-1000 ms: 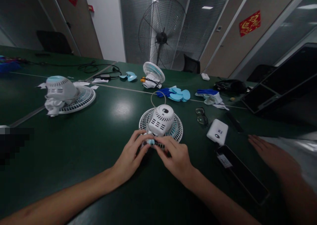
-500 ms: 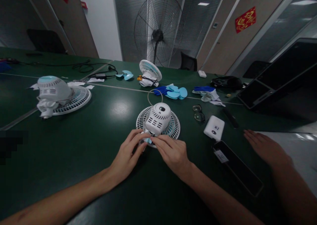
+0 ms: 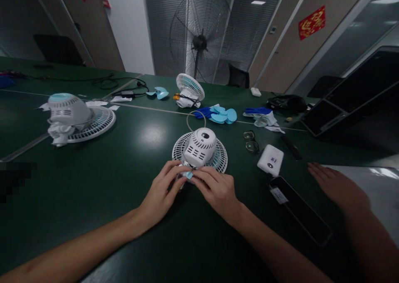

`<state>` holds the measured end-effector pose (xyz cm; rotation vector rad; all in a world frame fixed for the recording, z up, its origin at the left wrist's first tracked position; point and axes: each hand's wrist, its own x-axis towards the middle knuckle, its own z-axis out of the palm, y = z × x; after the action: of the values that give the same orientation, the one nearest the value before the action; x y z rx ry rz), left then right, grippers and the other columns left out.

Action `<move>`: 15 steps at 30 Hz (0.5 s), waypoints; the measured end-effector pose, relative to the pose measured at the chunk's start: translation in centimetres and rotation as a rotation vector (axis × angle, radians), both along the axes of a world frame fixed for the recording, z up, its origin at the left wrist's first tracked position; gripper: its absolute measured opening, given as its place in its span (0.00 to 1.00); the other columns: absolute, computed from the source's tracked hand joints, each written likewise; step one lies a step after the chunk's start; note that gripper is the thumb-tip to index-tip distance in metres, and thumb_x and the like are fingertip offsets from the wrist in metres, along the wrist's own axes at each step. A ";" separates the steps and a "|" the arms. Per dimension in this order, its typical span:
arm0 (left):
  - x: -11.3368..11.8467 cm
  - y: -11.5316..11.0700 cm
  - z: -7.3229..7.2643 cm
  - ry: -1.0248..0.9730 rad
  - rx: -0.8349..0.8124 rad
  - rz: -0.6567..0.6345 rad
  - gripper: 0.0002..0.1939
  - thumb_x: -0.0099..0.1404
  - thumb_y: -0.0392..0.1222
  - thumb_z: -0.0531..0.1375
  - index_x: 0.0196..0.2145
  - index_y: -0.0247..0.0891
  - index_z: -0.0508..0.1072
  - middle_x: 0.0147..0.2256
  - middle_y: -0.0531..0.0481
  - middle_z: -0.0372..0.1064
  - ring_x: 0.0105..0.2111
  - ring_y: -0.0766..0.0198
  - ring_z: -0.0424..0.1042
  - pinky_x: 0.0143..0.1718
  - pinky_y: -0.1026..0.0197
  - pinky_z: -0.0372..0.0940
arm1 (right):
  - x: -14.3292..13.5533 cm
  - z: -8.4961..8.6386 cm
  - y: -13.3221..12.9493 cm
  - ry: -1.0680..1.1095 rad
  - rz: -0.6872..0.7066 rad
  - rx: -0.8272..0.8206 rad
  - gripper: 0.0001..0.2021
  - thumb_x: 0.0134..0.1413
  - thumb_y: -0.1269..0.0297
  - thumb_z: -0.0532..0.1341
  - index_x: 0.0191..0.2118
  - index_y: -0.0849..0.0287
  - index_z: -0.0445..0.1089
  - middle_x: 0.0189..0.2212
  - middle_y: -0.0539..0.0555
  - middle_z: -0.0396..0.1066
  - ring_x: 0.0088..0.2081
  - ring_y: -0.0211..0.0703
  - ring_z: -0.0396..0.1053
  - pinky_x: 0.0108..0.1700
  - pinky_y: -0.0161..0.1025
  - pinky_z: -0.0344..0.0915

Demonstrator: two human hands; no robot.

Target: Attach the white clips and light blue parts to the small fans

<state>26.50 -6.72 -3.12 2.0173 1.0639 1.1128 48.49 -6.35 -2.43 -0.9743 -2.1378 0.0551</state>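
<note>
Now pinches a small light-blue piece (image 3: 188,175) in the left hand (image 3: 162,187), with thumb and fingers narrowed around it, at the near edge of a white fan (image 3: 200,146). Holds the right hand (image 3: 220,191) up to the same piece, with fingertips close together; cannot tell a grip from a mere touch there. Has the white fan face-down on the green table (image 3: 93,183), with motor housing (image 3: 196,153) uppermost, grille (image 3: 222,156) beneath, and a thin wire loop (image 3: 196,111) at the far side. Has a second fan (image 3: 70,113) well apart to the left, also resting on its grille, and a tilted fan (image 3: 188,99) farther back, near a blue blade set (image 3: 158,93). Beyond the wire loop, has more blue blades (image 3: 223,115) beside blue cloth (image 3: 202,113). To the right, has eyeglasses (image 3: 252,146), a white device (image 3: 270,160) and a dark slab (image 3: 301,216) near one another, then another person's hand (image 3: 338,187) at the edge of a whitish board (image 3: 382,195). Faces a large standing fan (image 3: 199,42) beyond the table.
</note>
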 end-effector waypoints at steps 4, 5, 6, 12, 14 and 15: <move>0.0 0.0 0.0 0.003 -0.007 -0.009 0.15 0.80 0.40 0.53 0.60 0.48 0.71 0.58 0.45 0.63 0.57 0.57 0.69 0.61 0.49 0.69 | -1.6 0.1 -0.5 0.180 -0.049 -0.196 0.08 0.72 0.63 0.61 0.41 0.57 0.77 0.37 0.53 0.78 0.36 0.41 0.76 0.38 0.37 0.70; 0.0 0.0 0.0 0.004 -0.011 -0.013 0.15 0.80 0.39 0.53 0.60 0.49 0.71 0.58 0.45 0.62 0.58 0.58 0.68 0.61 0.49 0.68 | -2.0 0.1 -0.6 0.235 -0.068 -0.259 0.10 0.72 0.63 0.61 0.38 0.57 0.76 0.34 0.52 0.77 0.34 0.40 0.74 0.37 0.37 0.68; 0.0 0.0 0.0 0.006 -0.012 -0.016 0.15 0.80 0.39 0.53 0.59 0.49 0.71 0.58 0.45 0.62 0.58 0.58 0.68 0.62 0.50 0.68 | -2.4 0.1 -0.8 0.288 -0.086 -0.321 0.11 0.72 0.63 0.61 0.36 0.57 0.76 0.31 0.51 0.75 0.32 0.39 0.73 0.35 0.37 0.67; 0.0 0.0 0.1 -0.005 -0.006 -0.002 0.15 0.79 0.38 0.54 0.58 0.49 0.72 0.58 0.47 0.64 0.59 0.58 0.69 0.61 0.53 0.68 | -2.3 0.0 -1.3 0.295 -0.090 -0.322 0.06 0.70 0.64 0.61 0.41 0.58 0.75 0.33 0.50 0.74 0.28 0.36 0.69 0.33 0.36 0.65; 0.1 0.0 0.1 -0.009 -0.009 0.005 0.15 0.79 0.38 0.54 0.58 0.50 0.73 0.57 0.47 0.64 0.58 0.59 0.69 0.60 0.53 0.68 | -1.6 -0.3 -1.2 0.198 -0.083 -0.207 0.08 0.68 0.64 0.62 0.50 0.58 0.73 0.38 0.52 0.76 0.25 0.35 0.67 0.31 0.36 0.65; 0.1 0.0 0.1 -0.010 -0.008 0.007 0.15 0.79 0.38 0.54 0.58 0.50 0.73 0.57 0.47 0.64 0.58 0.59 0.69 0.60 0.53 0.68 | -1.3 -0.4 -1.1 0.149 -0.075 -0.154 0.11 0.68 0.64 0.63 0.53 0.57 0.72 0.40 0.53 0.76 0.25 0.34 0.67 0.31 0.36 0.65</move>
<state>26.56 -6.72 -3.02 2.0008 1.0700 1.1197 47.20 -7.43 -2.84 -1.1030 -1.9808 0.2506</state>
